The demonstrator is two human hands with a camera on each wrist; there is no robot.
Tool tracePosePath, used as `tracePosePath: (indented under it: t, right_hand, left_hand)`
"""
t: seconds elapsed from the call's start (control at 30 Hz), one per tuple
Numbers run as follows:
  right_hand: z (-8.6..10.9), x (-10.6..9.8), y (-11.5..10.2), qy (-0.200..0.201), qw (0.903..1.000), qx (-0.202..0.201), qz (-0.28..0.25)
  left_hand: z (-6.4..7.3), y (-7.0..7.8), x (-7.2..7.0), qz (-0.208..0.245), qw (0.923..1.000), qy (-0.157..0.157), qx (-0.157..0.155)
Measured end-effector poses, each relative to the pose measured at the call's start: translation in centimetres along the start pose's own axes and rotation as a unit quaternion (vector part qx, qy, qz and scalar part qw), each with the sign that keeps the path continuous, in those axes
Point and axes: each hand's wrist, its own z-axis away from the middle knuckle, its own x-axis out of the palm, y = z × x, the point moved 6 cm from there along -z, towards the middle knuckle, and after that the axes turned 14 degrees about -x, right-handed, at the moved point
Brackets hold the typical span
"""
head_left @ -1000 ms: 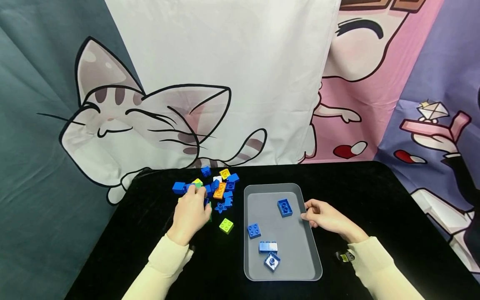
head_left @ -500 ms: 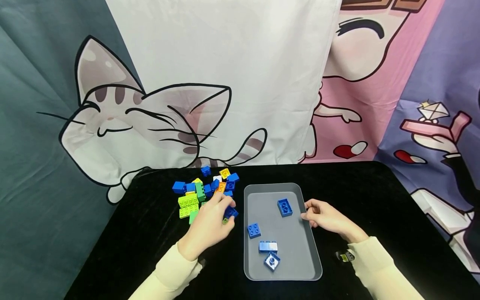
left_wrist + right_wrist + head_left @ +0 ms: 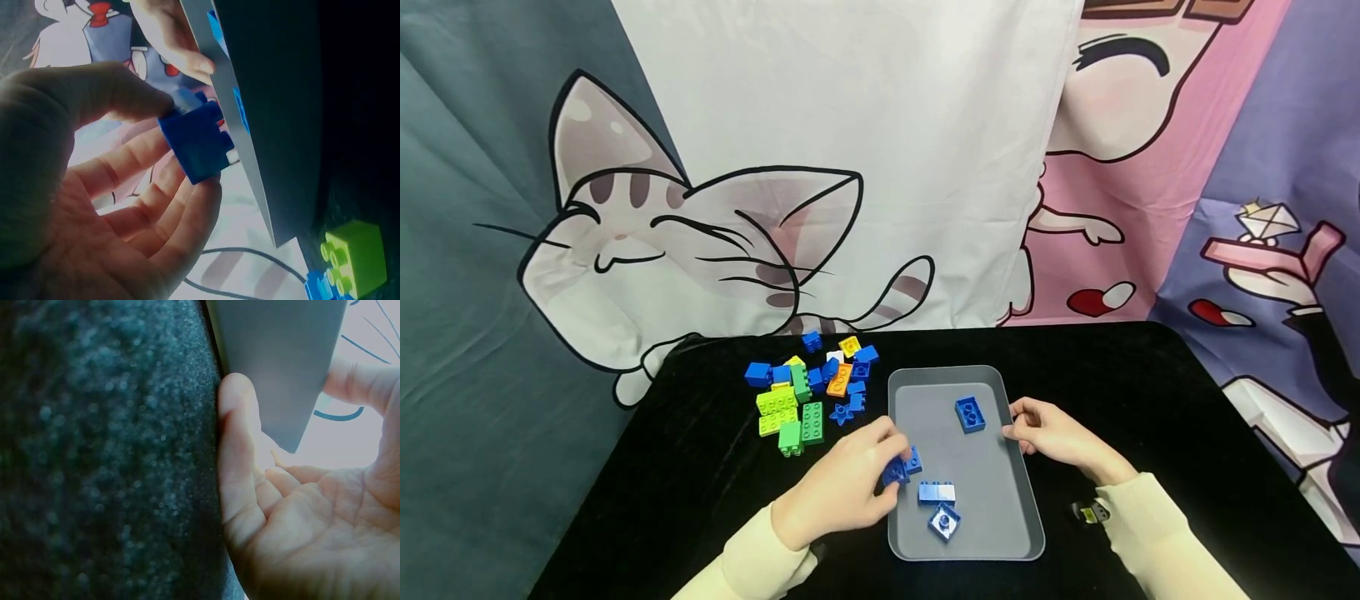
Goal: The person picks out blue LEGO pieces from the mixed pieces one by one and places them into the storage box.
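Observation:
My left hand (image 3: 846, 479) pinches a blue building brick (image 3: 197, 144) between thumb and fingers, over the left rim of the grey tray (image 3: 988, 521). In the left wrist view, that brick's studs face the tray wall. My right hand (image 3: 1056, 433) grips the tray's right rim, thumb on the rim and fingers along the outer side (image 3: 240, 450). Inside the tray lie a blue brick (image 3: 970, 415) at the back, another blue brick (image 3: 913, 460) partly behind my left fingers, a light-blue and white brick (image 3: 936, 494), and a blue brick (image 3: 944, 523) touching it.
A pile of bricks stands left of the tray: lime bricks (image 3: 777, 412), green bricks (image 3: 812, 422), an orange brick (image 3: 839, 379) and several blue ones. A blue star-shaped piece (image 3: 841, 414) lies at its near side. One lime brick (image 3: 359, 259) is hidden in the head view.
My left hand has moved from the pile, right and toward me, bringing a blue brick over the tray's left rim. The right hand and the tray have stayed put.

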Motion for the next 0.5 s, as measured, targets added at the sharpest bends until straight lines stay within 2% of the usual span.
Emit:
tracePosePath:
  t: [0.2, 0.5]
  right_hand:
    - [-0.1, 0.0, 0.0, 0.001, 0.9999, 0.006, 0.015]
    - [-0.1, -0.1, 0.3, 0.003, 0.9994, 0.022, 0.025]
  left_hand:
    - [0.3, 0.8, 0.9, -0.011, 0.9991, -0.033, 0.024]
    - [0.7, 1.4, 1.5, -0.03, 0.9972, -0.041, 0.056]
